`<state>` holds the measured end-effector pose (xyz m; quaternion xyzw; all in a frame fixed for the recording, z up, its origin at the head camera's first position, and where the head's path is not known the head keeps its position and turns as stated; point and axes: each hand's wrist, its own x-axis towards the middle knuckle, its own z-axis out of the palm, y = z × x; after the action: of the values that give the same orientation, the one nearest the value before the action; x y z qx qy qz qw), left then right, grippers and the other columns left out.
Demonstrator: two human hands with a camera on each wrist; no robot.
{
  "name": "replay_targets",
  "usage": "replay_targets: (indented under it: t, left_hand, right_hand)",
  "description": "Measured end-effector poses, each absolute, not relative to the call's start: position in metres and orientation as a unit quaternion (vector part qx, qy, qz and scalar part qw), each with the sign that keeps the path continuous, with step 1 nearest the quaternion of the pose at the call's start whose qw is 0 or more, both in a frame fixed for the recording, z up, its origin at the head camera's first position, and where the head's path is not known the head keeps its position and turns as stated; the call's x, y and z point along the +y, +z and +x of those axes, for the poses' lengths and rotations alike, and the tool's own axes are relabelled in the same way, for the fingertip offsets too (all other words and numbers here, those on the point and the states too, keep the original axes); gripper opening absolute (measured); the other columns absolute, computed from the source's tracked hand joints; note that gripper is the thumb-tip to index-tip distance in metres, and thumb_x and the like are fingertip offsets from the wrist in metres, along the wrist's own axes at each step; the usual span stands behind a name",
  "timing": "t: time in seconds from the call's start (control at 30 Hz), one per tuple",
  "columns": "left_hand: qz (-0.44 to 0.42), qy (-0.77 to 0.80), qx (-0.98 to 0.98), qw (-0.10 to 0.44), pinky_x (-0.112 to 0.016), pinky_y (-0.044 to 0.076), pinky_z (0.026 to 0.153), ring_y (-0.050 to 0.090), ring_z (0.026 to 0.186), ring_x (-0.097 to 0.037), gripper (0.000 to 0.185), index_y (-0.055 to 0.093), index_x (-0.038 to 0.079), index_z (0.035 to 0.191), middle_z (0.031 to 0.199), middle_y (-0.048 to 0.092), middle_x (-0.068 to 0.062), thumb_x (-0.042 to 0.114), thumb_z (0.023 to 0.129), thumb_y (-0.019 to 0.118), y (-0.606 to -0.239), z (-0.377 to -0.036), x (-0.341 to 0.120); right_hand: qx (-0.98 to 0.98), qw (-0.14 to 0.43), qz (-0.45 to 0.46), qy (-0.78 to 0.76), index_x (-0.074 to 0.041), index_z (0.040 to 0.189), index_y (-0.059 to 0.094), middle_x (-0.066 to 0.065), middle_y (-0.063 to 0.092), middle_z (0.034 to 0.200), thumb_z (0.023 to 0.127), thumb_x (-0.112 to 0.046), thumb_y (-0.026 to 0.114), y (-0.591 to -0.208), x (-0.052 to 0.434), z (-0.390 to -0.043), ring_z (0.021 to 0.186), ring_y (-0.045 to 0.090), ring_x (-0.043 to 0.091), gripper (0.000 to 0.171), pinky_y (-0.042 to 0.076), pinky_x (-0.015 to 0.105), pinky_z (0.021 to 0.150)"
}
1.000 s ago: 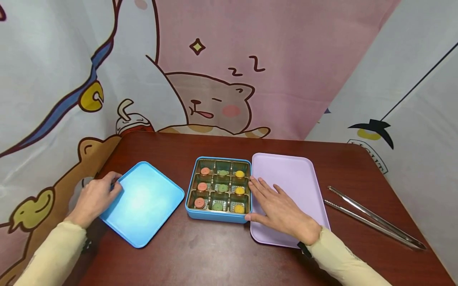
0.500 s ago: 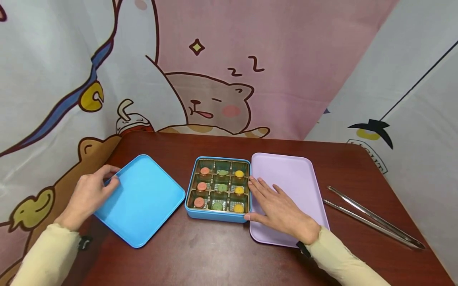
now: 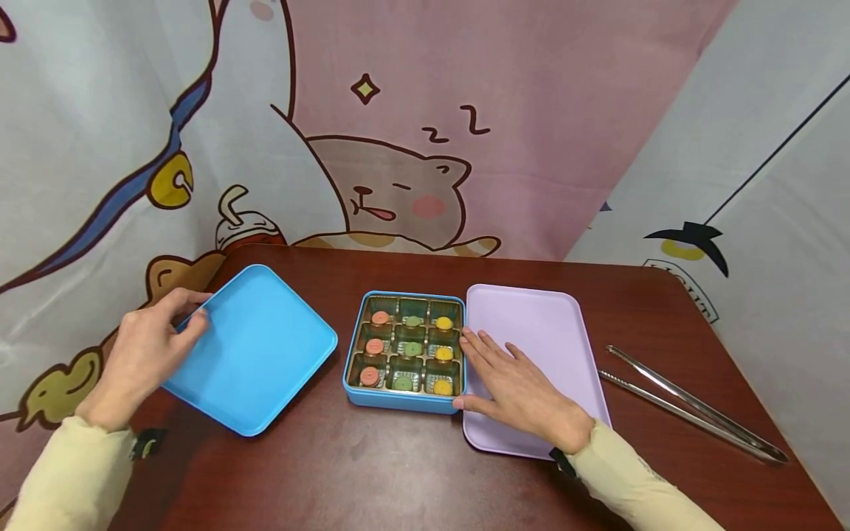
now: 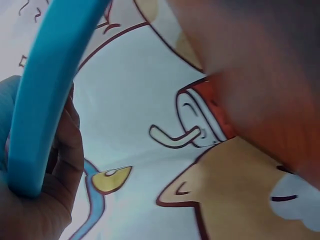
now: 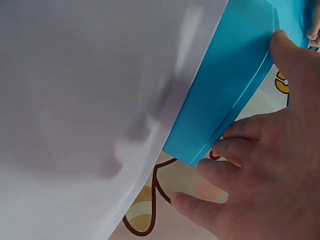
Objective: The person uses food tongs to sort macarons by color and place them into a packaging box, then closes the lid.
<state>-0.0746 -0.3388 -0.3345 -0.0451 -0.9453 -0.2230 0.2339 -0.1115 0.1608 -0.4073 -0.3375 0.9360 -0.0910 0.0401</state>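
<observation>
On the left of the dark red desk (image 3: 398, 472), the left hand (image 3: 142, 352) grips the corner of the flat square blue tin lid (image 3: 255, 346). In the middle sits the open blue tin box (image 3: 405, 402) of small round sweets. The right hand (image 3: 518, 391) lies with straight fingers on the flat purple tray (image 3: 544, 324), touching the box's side. Long metal tongs (image 3: 690, 404) lie far right.

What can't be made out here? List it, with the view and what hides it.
- Head view: underside of the blue lid, hidden by its own top.
- Left wrist view: the table, blurred.
- Head view: patterns on the sweets in the blue tin, too small.
- Right wrist view: the tin's contents, hidden by its wall.
</observation>
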Motion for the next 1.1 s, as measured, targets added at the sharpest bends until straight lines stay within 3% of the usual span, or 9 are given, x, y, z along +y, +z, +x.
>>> replay_targets:
  t: [0.17, 0.43, 0.63, 0.87, 1.1]
  left_hand:
    - [-0.064, -0.231, -0.935, 0.261, -0.006, 0.037, 0.062, 0.05, 0.069, 0.01, 0.024, 0.073, 0.0, 0.117, 0.099, 0.075, -0.024, 0.006, 0.093, 0.07, -0.322, -0.08, -0.333]
    - [-0.091, -0.224, -0.907, 0.344, -0.006, 0.037, 0.066, 0.047, 0.077, 0.017, 0.024, 0.075, 0.0, 0.114, 0.099, 0.076, -0.023, 0.005, 0.091, 0.072, -0.3, -0.091, -0.313]
    - [-0.121, -0.235, -0.888, 0.375, -0.002, 0.035, 0.069, 0.052, 0.073, 0.005, 0.024, 0.073, -0.004, 0.114, 0.093, 0.075, -0.022, 0.001, 0.091, 0.069, -0.291, -0.098, -0.29]
    - [-0.16, -0.259, -0.862, 0.406, 0.001, 0.035, 0.077, 0.07, 0.07, -0.031, 0.025, 0.073, -0.004, 0.115, 0.098, 0.076, -0.022, -0.001, 0.091, 0.068, -0.286, -0.11, -0.261]
    - [-0.194, -0.264, -0.848, 0.417, -0.003, 0.04, 0.081, 0.072, 0.074, -0.033, 0.024, 0.072, -0.006, 0.115, 0.1, 0.075, -0.023, 0.002, 0.093, 0.066, -0.285, -0.119, -0.237]
  right_hand:
    - [0.937, 0.037, -0.335, -0.092, -0.004, 0.163, 0.031, 0.01, 0.024, 0.17, 0.094, -0.074, 0.053, -0.406, 0.161, -0.11, 0.155, 0.027, 0.033, 0.1, 0.03, 0.063, 0.117]
    - [0.937, 0.03, -0.334, -0.095, -0.004, 0.163, 0.031, 0.01, 0.024, 0.17, 0.096, -0.074, 0.048, -0.405, 0.163, -0.109, 0.155, 0.024, 0.035, 0.098, 0.03, 0.063, 0.117]
    - [0.934, 0.011, -0.333, -0.132, -0.003, 0.163, 0.028, 0.012, 0.023, 0.17, 0.1, -0.069, 0.047, -0.398, 0.165, -0.109, 0.156, 0.023, 0.034, 0.093, 0.03, 0.061, 0.118]
    - [0.92, 0.001, -0.331, -0.21, -0.001, 0.163, 0.026, 0.015, 0.024, 0.169, 0.104, -0.059, 0.052, -0.388, 0.163, -0.111, 0.155, 0.025, 0.035, 0.087, 0.031, 0.056, 0.12]
    - [0.893, 0.035, -0.304, -0.33, -0.011, 0.167, 0.021, 0.008, 0.023, 0.17, 0.108, -0.048, 0.05, -0.378, 0.156, -0.113, 0.154, 0.027, 0.027, 0.074, 0.03, 0.053, 0.12]
